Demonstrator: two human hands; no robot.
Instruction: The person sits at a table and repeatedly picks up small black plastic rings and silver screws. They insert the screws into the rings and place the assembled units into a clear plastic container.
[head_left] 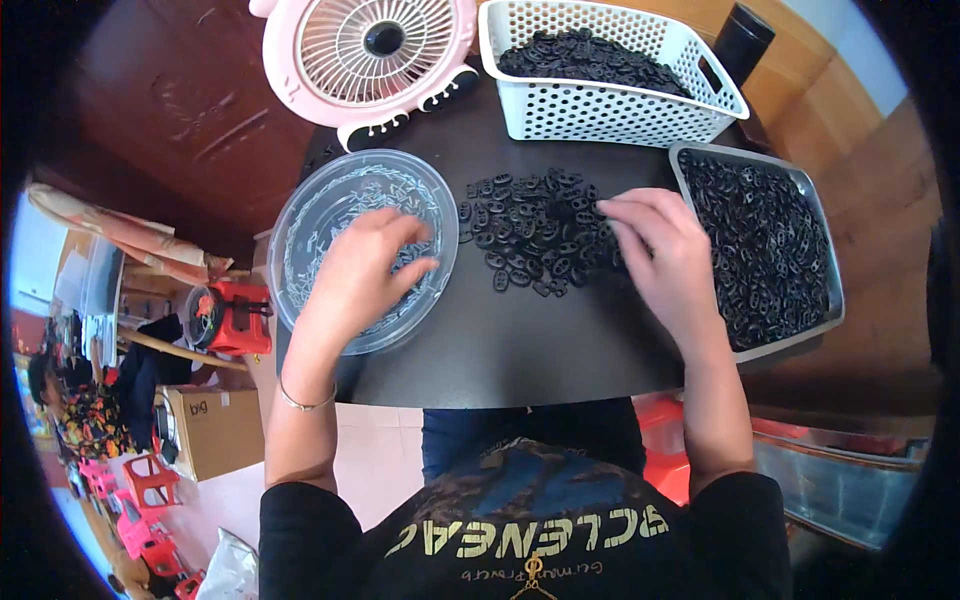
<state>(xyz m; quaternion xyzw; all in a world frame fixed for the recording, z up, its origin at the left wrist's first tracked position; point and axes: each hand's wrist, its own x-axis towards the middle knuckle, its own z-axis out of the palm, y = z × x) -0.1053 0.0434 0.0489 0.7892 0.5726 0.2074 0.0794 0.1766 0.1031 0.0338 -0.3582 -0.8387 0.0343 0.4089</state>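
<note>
My left hand [375, 260] hovers over a clear round tub [447, 190] of many small silvery metal pieces [385, 192], thin and short. Its thumb and forefinger are curved but apart, with nothing visible between them. At the right edge of a loose pile of black oval plastic pieces with holes [530, 232], my right hand [662, 245] has its thumb and fingertips pinched together. Whatever may be between those fingertips is too small or hidden to make out. Right of that hand, a grey tray [838, 300] is full of similar black pieces [760, 245].
Behind the pile stands a white perforated basket [620, 115] holding more black pieces. A pink fan [385, 40] is at the back left, and a black cylinder [744, 45] at the back right. The dark table [500, 370] has a curved front edge. A cardboard box [215, 430] sits on the floor, left.
</note>
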